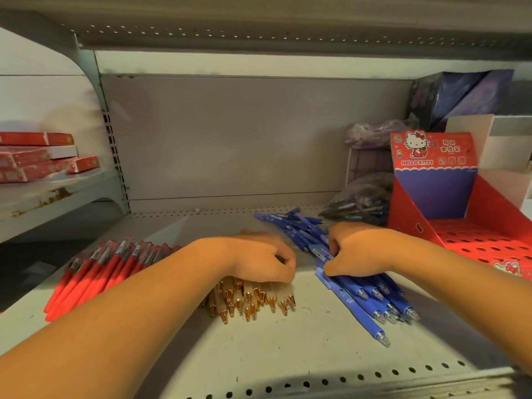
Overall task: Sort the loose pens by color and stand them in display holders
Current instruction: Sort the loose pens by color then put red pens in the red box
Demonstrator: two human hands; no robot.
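Left hand (259, 257): forearm comes in from the bottom left, palm down on top of the beige pens (253, 300), fingers curled under toward the right. Cannot tell whether it actually clasps any pens; the hand hides the contact. Gold tips stick out from under the palm toward the camera.

Right hand (357, 251): forearm comes in from the right, knuckles up, fingers curled into the blue pens (362, 295). The thumb is against the pile's left edge. The hand grips a bunch at mid-pile.

The hands are near each other, with a narrow gap of bare shelf (288, 355) between them.

Three color piles lie flat on the shelf:
- The red pens (95, 272) are at left, touched by neither hand and partly behind the left forearm. Their near ends lie close to the shelf's left edge.
- The beige pens are in the middle.
- The blue pens are at right. Some fan out loose behind the right hand, and their clear tips point to the front right.

The holder (475, 240) is a red perforated display box at the far right, just beside the blue pile, with no pens standing in the holes that show.

There is open shelf in front of the piles up to the perforated front lip, and more behind the beige pile up to the back panel (244, 133). Bags (359, 203) of pens sit at back right, behind the blue pile.
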